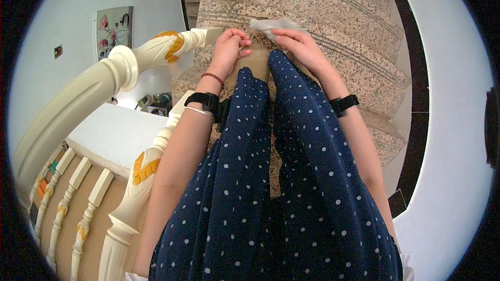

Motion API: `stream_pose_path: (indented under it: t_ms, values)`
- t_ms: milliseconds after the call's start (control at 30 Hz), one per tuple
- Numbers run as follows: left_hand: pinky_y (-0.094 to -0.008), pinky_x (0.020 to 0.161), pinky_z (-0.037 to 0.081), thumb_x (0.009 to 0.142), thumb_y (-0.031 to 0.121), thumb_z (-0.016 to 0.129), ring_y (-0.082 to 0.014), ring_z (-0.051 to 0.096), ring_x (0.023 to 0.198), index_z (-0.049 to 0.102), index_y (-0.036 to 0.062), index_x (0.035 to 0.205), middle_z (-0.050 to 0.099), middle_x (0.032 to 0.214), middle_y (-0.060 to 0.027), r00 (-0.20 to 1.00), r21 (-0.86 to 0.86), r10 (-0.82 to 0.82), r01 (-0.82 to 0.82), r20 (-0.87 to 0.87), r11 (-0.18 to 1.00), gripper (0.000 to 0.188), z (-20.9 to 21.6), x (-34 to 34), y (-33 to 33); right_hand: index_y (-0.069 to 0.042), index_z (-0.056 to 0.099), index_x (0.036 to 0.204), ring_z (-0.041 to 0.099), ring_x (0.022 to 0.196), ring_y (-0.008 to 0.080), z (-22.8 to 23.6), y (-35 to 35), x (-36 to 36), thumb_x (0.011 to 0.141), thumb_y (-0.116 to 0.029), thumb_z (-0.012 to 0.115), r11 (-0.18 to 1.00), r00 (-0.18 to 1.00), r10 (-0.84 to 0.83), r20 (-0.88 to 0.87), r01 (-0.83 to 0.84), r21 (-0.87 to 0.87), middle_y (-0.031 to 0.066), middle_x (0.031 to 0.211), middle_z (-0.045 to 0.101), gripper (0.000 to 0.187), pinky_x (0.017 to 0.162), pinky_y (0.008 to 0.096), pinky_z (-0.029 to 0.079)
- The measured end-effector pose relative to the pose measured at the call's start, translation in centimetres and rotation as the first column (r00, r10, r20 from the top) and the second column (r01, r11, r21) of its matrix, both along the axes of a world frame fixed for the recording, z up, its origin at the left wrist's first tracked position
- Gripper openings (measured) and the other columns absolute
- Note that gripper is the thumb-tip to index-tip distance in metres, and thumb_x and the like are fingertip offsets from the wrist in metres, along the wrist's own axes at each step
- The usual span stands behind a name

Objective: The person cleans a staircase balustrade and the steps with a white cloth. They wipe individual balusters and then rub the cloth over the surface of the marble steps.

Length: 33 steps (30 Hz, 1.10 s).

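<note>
A light grey cloth (pixel 271 24) lies bunched on the speckled stone stair in front of my knees. My right hand (pixel 302 44) is on it, fingers stretched over its near edge and pressing it to the step. To the left, my left hand (pixel 229 52) hovers by my left knee with its fingers loosely curled and apart. Nothing shows in that hand, and it is clear of the cloth. Each wrist wears a black strap, and the left one also has a beaded bracelet.
Granite steps (pixel 333 0) with dark grooved edges curve around ahead and right. A cream banister (pixel 99 83) with gold-painted balusters runs along the left. A white wall (pixel 458 125) with dark skirting stands at right. A flower picture (pixel 113 32) hangs beyond the banister.
</note>
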<state>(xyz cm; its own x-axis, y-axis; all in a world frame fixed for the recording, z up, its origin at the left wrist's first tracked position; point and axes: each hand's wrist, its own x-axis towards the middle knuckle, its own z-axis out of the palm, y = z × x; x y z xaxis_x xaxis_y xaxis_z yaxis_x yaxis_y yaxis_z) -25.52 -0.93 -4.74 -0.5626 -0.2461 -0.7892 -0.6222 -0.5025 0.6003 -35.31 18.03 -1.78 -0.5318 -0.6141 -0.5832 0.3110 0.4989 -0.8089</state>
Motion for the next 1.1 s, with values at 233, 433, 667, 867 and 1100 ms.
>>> stream_pose_path:
  t_ms: [233,433,667,867,1100]
  values:
    - [-0.0283,0.062,0.055,0.089,0.004,0.041,-0.0148,0.058,0.075,0.053,0.0023,0.090,0.057,0.085,-0.0068,0.999,-0.009,0.033,-0.033,-0.018,0.999,0.013,-0.1,-0.1,0.2,0.003,0.053,0.121,0.054,0.111,0.0226,6.0,-3.1,-1.6,0.094,-0.024,0.042,0.769,0.795,-0.061,0.604,0.423,-0.479,0.0141,0.120,0.057,0.040,0.100,0.0334,0.039]
    - [-0.0277,0.061,0.054,0.088,0.004,0.042,-0.0139,0.057,0.074,0.053,0.0029,0.087,0.057,0.084,-0.0068,1.000,-0.011,-0.003,0.003,-0.022,1.000,0.011,-0.1,0.0,-0.1,0.001,0.055,0.117,0.057,0.105,0.0238,0.0,1.1,-2.1,0.093,-0.024,0.043,0.697,0.659,-0.529,0.535,0.697,-0.170,0.0135,0.111,0.060,0.037,0.090,0.0335,0.045]
    - [-0.0242,0.060,0.052,0.089,0.004,0.041,-0.0105,0.056,0.073,0.053,0.0066,0.086,0.059,0.085,-0.0043,0.999,0.011,0.032,-0.032,-0.016,0.999,0.013,0.2,0.3,-0.2,0.000,0.051,0.116,0.056,0.102,0.0210,-7.5,13.6,1.2,0.094,-0.023,0.045,0.397,0.318,-0.900,0.298,0.882,0.256,0.0112,0.111,0.057,0.033,0.082,0.0285,0.047]
    - [-0.0269,0.062,0.054,0.088,0.004,0.040,-0.0128,0.057,0.076,0.052,0.0046,0.086,0.058,0.085,-0.0057,0.999,0.029,-0.010,0.011,-0.038,1.000,0.012,-0.5,-0.6,0.6,-0.006,0.061,0.106,0.063,0.086,0.0194,-11.0,31.9,3.0,0.093,-0.020,0.047,-0.114,0.026,-0.937,-0.349,0.920,0.376,0.0064,0.098,0.064,0.023,0.063,0.0303,0.050]
    - [-0.0270,0.062,0.054,0.088,0.003,0.040,-0.0124,0.057,0.075,0.052,0.0048,0.087,0.058,0.085,-0.0060,1.000,-0.003,0.020,-0.020,-0.016,1.000,0.012,0.0,0.4,-0.5,-0.002,0.060,0.104,0.060,0.086,0.0234,-1.8,33.9,0.0,0.090,-0.025,0.048,-0.395,-0.272,-0.623,-0.734,0.919,-0.006,0.0065,0.106,0.063,0.030,0.072,0.0350,0.047]
